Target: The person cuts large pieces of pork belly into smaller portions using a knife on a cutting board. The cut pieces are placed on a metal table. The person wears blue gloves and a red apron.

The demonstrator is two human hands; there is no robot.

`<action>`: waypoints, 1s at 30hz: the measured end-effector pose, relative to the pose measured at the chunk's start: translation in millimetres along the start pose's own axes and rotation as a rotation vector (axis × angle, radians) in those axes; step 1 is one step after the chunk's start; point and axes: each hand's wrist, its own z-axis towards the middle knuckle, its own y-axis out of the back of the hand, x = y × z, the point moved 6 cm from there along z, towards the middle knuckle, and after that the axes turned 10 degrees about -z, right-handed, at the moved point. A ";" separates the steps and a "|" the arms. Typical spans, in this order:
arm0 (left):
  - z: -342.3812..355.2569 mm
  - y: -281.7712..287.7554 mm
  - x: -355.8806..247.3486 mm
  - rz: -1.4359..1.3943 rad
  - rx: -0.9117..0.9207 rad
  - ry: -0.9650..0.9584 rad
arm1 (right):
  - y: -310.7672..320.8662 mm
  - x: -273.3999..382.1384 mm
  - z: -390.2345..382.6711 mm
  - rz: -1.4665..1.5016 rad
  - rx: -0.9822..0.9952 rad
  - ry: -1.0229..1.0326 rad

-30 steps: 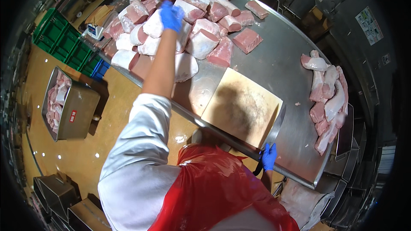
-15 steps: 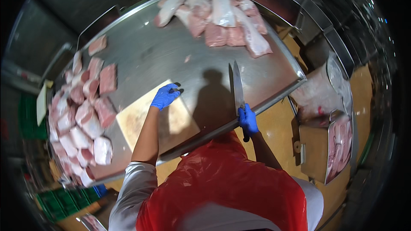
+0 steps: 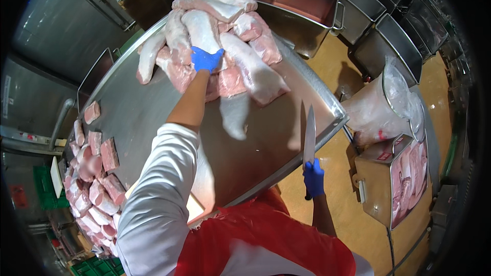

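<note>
My left hand, in a blue glove, reaches to the pile of meat at the table's far end. Its thumb and fingers straddle the near end of a long, pale pork loin, gripping it; the fingertips are partly hidden. Other long loins lie heaped around that one. My right hand, also gloved in blue, is closed around the dark handle of a long knife by the table's right front edge. The blade points away from me. A pale cutting board lies mostly hidden beneath my left arm.
Several shorter cut meat pieces crowd the left of the metal table. To the right stand a metal bin of meat and a plastic-lined container. Deep metal tubs stand beyond the far right edge.
My left hand has gone from the cutting board out to the far pile, onto a loin. My right hand still holds the knife, now farther right. The view has shifted.
</note>
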 end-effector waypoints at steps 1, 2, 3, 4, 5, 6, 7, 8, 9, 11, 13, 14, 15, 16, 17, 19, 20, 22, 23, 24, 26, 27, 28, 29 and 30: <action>14.9 -3.8 -6.1 0.062 -0.020 0.037 | 4.1 -14.5 -2.9 0.039 -0.004 -0.056; 27.6 -7.5 -12.0 0.123 -0.037 0.070 | 7.7 -31.5 -7.9 0.079 -0.011 -0.114; 33.1 -12.6 -23.8 0.083 -0.021 0.112 | 13.1 -46.8 -12.0 0.115 -0.027 -0.180; 36.6 -11.3 -23.5 0.050 -0.011 0.168 | 18.6 -54.6 -16.7 0.145 -0.035 -0.232; 45.4 -11.6 -26.6 0.027 -0.058 0.130 | 23.8 -61.3 -21.7 0.174 -0.042 -0.284; 50.3 -11.4 -23.2 -0.013 0.036 0.163 | 28.2 -64.2 -29.9 0.203 -0.039 -0.341; 54.5 -3.8 -25.6 -0.049 0.129 0.191 | 33.7 -58.9 -32.7 0.171 -0.053 -0.344; 53.8 -1.1 -24.2 -0.085 0.220 0.221 | 35.5 -62.3 -36.9 0.164 -0.056 -0.350; 55.7 10.6 -11.2 -0.112 0.115 0.187 | 34.9 -63.7 -36.3 0.164 -0.046 -0.337; 54.1 11.0 30.7 -0.460 0.283 0.285 | 27.2 -58.7 -37.5 0.184 -0.020 -0.313; 19.8 19.2 49.5 -0.845 0.419 0.348 | 22.5 -49.5 -34.6 0.199 0.007 -0.290; 0.0 21.2 65.5 -0.975 0.443 0.410 | 18.3 -44.1 -33.6 0.214 -0.015 -0.258; -16.6 32.5 89.4 -1.077 0.517 0.426 | 12.8 -35.8 -32.3 0.231 -0.024 -0.214; -45.1 45.0 98.7 -1.234 0.557 0.513 | 7.3 -28.0 -31.1 0.248 -0.045 -0.179; -79.6 70.5 91.4 -1.358 0.545 0.516 | 4.3 -19.6 -29.7 0.243 -0.029 -0.191; -113.9 102.4 132.7 -1.536 0.504 0.453 | -7.7 -2.1 -23.3 0.261 0.034 -0.125; -131.3 116.5 141.7 -1.663 0.501 0.405 | -13.6 4.5 -21.9 0.267 0.065 -0.101; -158.5 168.3 161.1 -1.366 0.501 0.178 | -17.1 31.8 -23.4 0.172 0.137 0.043; -167.7 195.5 168.1 -1.150 0.551 0.011 | -20.5 45.1 -22.1 0.106 0.120 0.142; -177.8 223.9 176.8 -0.938 0.563 -0.157 | -25.4 57.4 -24.7 0.038 0.112 0.239; -184.2 276.2 199.7 -0.704 0.620 -0.278 | -40.1 94.8 -36.6 0.021 0.190 0.202; -187.7 296.8 206.9 -0.761 0.631 -0.198 | -51.6 104.4 -39.6 0.020 0.199 0.240; -196.3 306.1 212.9 -1.159 0.590 0.173 | -63.7 105.0 -45.4 0.018 0.201 0.264; -205.7 326.1 212.2 -0.974 0.616 0.094 | -74.7 108.5 -54.4 0.017 0.212 0.291; -214.4 345.2 214.8 -0.788 0.644 0.018 | -86.3 117.0 -68.3 0.020 0.253 0.308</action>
